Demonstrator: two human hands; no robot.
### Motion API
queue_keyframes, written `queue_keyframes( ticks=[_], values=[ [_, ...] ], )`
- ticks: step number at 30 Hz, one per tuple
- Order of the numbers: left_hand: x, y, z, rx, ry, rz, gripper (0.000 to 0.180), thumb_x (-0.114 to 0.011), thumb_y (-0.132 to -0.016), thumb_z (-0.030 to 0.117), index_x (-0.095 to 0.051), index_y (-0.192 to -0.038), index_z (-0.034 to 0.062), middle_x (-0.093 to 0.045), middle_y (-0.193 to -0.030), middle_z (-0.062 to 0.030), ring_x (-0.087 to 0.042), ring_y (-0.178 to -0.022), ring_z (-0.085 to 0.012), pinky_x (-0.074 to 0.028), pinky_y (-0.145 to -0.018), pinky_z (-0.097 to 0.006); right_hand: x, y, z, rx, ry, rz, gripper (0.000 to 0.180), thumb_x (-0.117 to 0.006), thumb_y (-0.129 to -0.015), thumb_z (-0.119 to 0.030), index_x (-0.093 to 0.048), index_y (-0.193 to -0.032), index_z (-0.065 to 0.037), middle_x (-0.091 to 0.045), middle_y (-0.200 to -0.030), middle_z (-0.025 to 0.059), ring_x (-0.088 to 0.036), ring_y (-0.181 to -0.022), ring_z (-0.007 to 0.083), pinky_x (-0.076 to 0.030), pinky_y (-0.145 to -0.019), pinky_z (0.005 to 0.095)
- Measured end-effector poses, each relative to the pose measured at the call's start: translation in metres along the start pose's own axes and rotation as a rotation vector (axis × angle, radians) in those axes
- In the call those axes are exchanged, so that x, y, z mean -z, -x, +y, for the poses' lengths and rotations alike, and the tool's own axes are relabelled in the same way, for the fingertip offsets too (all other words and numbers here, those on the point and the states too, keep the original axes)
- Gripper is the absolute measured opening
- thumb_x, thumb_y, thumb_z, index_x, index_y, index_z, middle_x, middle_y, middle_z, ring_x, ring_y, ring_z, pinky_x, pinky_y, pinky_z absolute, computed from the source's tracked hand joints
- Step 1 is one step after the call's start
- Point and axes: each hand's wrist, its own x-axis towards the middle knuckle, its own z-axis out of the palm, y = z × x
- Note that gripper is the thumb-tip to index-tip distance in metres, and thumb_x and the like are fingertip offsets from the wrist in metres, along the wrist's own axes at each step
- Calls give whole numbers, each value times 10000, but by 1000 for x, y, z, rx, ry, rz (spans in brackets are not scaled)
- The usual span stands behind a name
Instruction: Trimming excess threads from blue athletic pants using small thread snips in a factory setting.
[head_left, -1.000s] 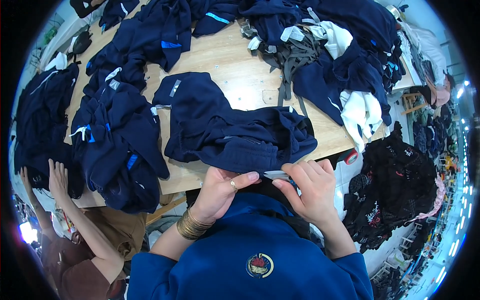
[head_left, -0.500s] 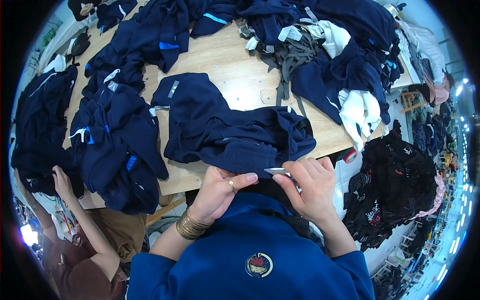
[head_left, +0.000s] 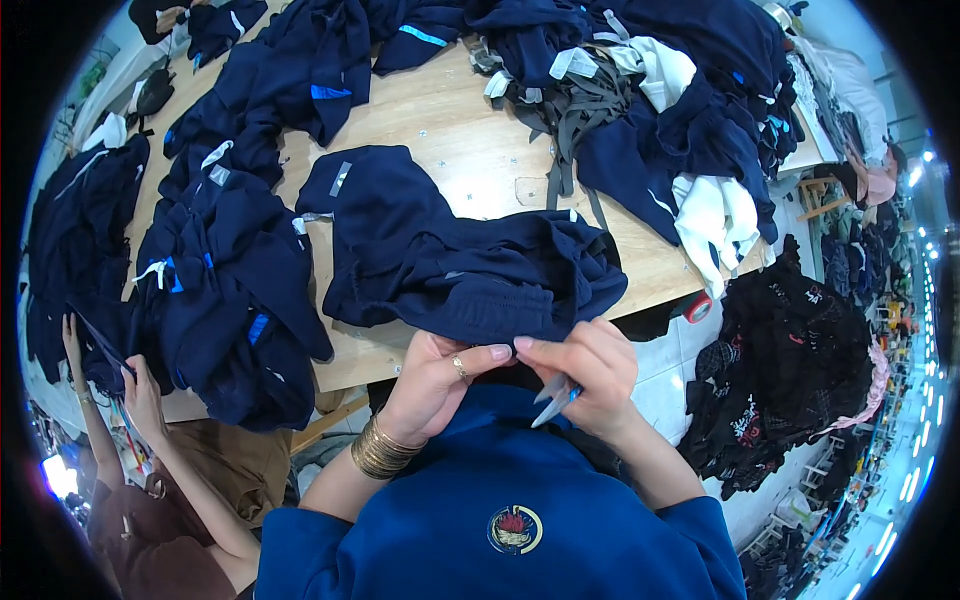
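Note:
A navy garment [head_left: 440, 265] with a gathered waistband lies on the table's near edge, right in front of me. My left hand [head_left: 425, 388] is closed at its near edge, thumb and finger pinching the fabric. Against that same edge, close to my left thumb tip, my right hand [head_left: 595, 375] pinches with thumb and forefinger; anything fine between those fingertips is too small to make out. Tucked in the right palm are thread snips [head_left: 551, 407], their pale pointed blades sticking out below the fingers toward my body.
Navy garments [head_left: 225, 290] pile up left on the wooden table [head_left: 400, 130]. More navy and white pieces with grey strips [head_left: 570, 120] lie at the back right. Black garments [head_left: 780, 370] are heaped low at right. A co-worker's hands [head_left: 145, 400] handle dark cloth at left.
My right hand has shifted left to the fabric edge by my left thumb. The snips have swung from pointing at the edge to hanging below the palm. The co-worker's hands have moved.

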Motion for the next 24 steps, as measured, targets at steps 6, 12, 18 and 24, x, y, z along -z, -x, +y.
queue_keyframes(
  ticks=[6, 12, 18, 24],
  values=[
    [5, 0, 1, -20, 41, -15, 226, -580, -796, 15, -584, -1020, -14, -620, -957, -101, -598, -878, -161, -485, -818, -303, 34, -8, 5, -259, -914, -694, 194, -584, -630, 54, -622, -784, -57, -559, -655, 35, -540, -571, 149, -419, -524, 262],
    [4, -1, 2, 23, 80, -57, 215, -570, -823, 60, -580, -1017, -33, -614, -980, -126, -597, -898, -183, -489, -827, -336, 17, -7, -5, -299, -315, -247, 155, -670, -625, -13, -632, -766, -63, -522, -645, 19, -522, -559, 147, -389, -486, 257],
    [6, -1, 5, 33, 86, -11, 217, -529, -858, 96, -594, -983, -69, -609, -999, -159, -592, -924, -215, -481, -850, -375, 18, 0, -7, -496, -422, -59, 197, -702, -669, -54, -640, -856, -61, -617, -789, 56, -530, -572, 122, -417, -520, 239],
    [10, -1, 5, 36, 133, -8, 234, -511, -863, 107, -605, -956, -86, -606, -1007, -173, -588, -934, -231, -469, -856, -388, 14, 12, 13, -144, -126, -60, 181, -736, -667, -82, -622, -804, -48, -561, -690, 61, -482, -525, 158, -368, -459, 247]
  ],
)
